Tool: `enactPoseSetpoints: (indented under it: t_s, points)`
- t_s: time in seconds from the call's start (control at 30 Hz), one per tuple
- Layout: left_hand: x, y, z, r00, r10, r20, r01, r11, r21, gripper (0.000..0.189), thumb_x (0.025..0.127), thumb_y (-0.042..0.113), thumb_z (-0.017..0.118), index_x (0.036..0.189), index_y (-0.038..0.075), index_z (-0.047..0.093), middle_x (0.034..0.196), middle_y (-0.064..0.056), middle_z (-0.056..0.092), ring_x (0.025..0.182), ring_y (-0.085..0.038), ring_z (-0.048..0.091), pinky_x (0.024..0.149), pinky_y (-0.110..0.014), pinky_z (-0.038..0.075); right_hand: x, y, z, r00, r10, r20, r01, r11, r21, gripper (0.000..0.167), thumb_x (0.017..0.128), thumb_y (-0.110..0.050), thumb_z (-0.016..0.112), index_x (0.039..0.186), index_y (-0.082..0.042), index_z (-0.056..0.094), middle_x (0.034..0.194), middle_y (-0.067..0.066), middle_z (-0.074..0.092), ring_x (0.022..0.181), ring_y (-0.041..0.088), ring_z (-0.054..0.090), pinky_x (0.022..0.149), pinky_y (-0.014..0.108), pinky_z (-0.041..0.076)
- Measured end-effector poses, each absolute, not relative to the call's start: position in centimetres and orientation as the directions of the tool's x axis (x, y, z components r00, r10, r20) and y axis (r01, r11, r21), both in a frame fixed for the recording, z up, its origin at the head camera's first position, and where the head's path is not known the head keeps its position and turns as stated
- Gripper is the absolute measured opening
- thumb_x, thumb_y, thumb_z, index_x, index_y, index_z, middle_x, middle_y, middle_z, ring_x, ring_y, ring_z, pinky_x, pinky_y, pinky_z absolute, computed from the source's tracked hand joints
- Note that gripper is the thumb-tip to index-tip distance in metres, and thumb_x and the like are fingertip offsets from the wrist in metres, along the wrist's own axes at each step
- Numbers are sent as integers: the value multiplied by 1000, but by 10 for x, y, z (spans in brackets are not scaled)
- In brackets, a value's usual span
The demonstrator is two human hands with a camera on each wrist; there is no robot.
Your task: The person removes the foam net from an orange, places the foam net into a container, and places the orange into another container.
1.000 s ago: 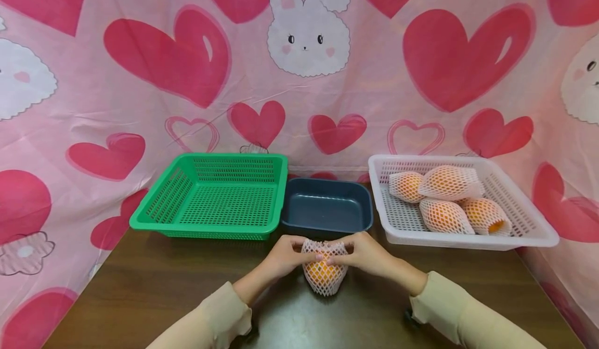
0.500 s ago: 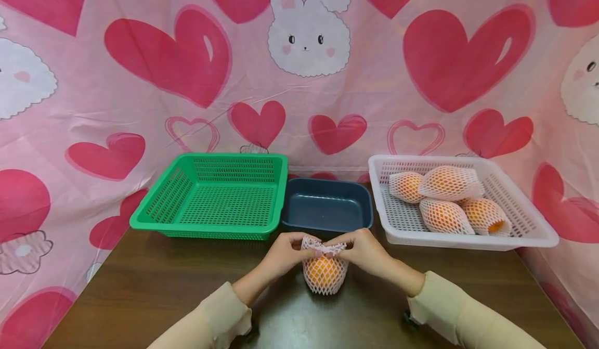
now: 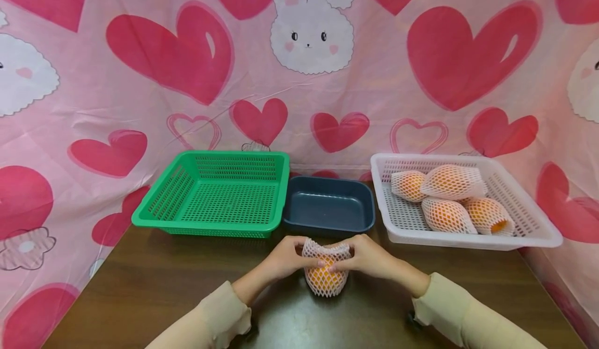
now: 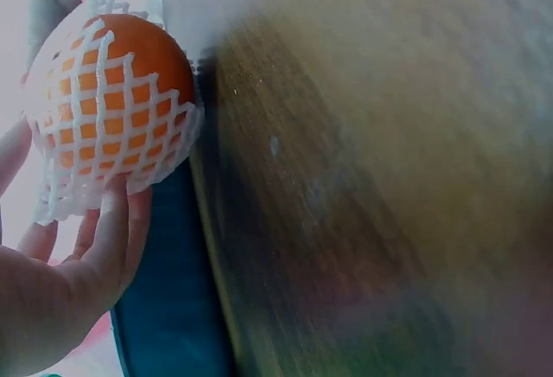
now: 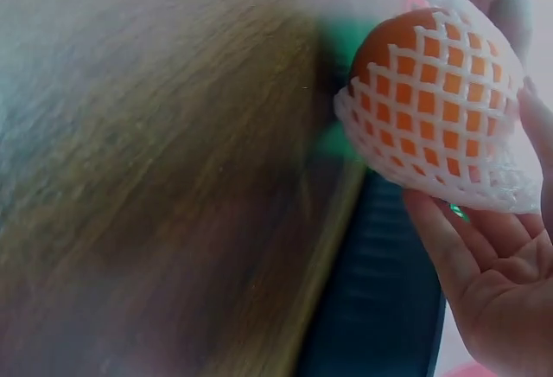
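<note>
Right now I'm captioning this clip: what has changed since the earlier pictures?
Since half a second ago, the thumbs of the left hand and right hand moved down the foam net, whose bunched top spread wider. Neither let go. Green basket, dark tray, white basket and its fruit stayed put.

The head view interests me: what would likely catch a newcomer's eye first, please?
Probably the heart-printed pink backdrop filling the upper part. Next, the bright green basket at the left; then, low in the middle, the netted orange fruit held by the left hand and right hand.
</note>
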State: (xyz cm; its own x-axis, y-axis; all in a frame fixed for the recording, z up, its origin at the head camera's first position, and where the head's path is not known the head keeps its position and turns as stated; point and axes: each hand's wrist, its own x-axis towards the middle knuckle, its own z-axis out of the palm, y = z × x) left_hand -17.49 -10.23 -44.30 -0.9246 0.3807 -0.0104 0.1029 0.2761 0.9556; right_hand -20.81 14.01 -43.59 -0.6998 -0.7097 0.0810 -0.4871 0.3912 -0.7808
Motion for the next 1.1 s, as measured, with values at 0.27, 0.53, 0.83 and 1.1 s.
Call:
enactPoseSetpoints:
  t_s: [0.27, 0.53, 0.83, 1.1]
  points:
    - [-175, -101, -442, -921, 389, -23, 83, 255, 963, 16, 86, 10, 83, 95, -2, 77, 81, 0, 70, 71, -8, 57, 61, -24, 49, -206, 138, -431, -733, -673, 100, -442, 359, -822, 24, 82, -18, 87, 102, -4, 82, 94, -1, 78, 79, -1, 61, 65, 22, 53]
    - [-177, -104, -443, -941, 338, -20, 80, 280, 957, 24, 89, 14, 81, 105, -2, 75, 89, -4, 73, 76, -9, 62, 65, -25, 53, -204, 134, -434, -789, -603, 121, -400, 353, -846, 17, 85, -14, 84, 98, -3, 82, 92, 0, 78, 82, 0, 64, 67, 23, 54]
    - [-180, -110, -437, -876, 465, -130, 54, 362, 931, 53, 85, 25, 85, 131, 5, 65, 112, -1, 72, 98, -11, 64, 87, -32, 53, -209, 134, -436, -791, -608, 66, -338, 346, -875, 21, 87, -21, 83, 96, -3, 77, 78, -5, 68, 71, 7, 56, 63, 24, 49]
    - [-175, -110, -439, -885, 450, -115, 22, 288, 957, 35, 88, 11, 81, 118, -2, 70, 88, -2, 71, 69, -10, 61, 65, -35, 56, -209, 141, -436, -677, -734, -60, -299, 349, -888, 53, 80, -26, 90, 120, 1, 68, 103, 1, 74, 91, 14, 65, 82, 27, 53]
